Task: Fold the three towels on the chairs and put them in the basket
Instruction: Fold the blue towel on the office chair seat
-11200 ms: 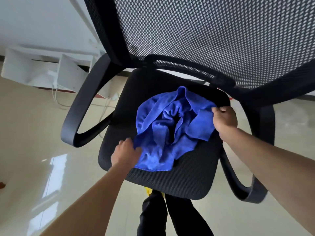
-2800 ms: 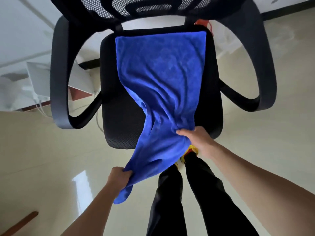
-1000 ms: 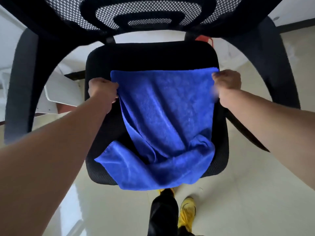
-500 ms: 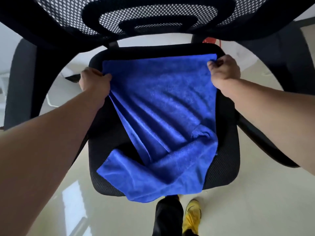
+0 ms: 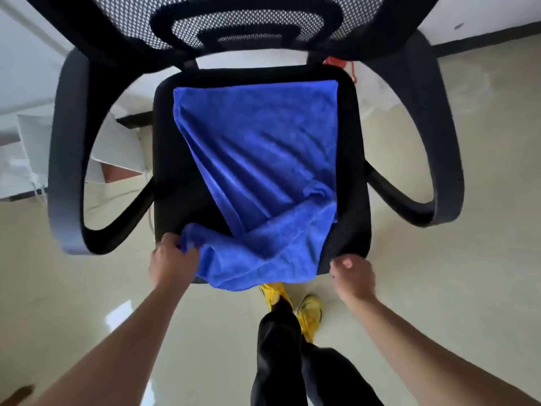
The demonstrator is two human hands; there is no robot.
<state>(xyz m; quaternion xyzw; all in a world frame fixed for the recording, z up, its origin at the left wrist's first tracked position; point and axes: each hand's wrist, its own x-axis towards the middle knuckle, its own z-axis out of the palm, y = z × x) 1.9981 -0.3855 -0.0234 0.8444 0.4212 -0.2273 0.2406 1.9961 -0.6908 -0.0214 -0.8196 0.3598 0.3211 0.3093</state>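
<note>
A blue towel (image 5: 263,159) lies on the seat of a black mesh office chair (image 5: 172,171). Its far edge is spread flat along the back of the seat. Its near end is bunched and hangs over the front edge. My left hand (image 5: 171,263) pinches the near left corner of the towel at the seat's front. My right hand (image 5: 352,278) hovers at the seat's front right corner, fingers curled, a short gap away from the towel. The basket and the other towels are out of view.
The chair's curved armrests (image 5: 68,159) flank the seat on both sides, and its mesh backrest (image 5: 246,22) fills the top. White furniture (image 5: 26,148) stands at the left against the wall. My legs and yellow shoes (image 5: 307,315) stand on the glossy beige floor.
Both hands let go of the towel's far corners at the back of the seat and came to the front edge. My left hand took the near left corner.
</note>
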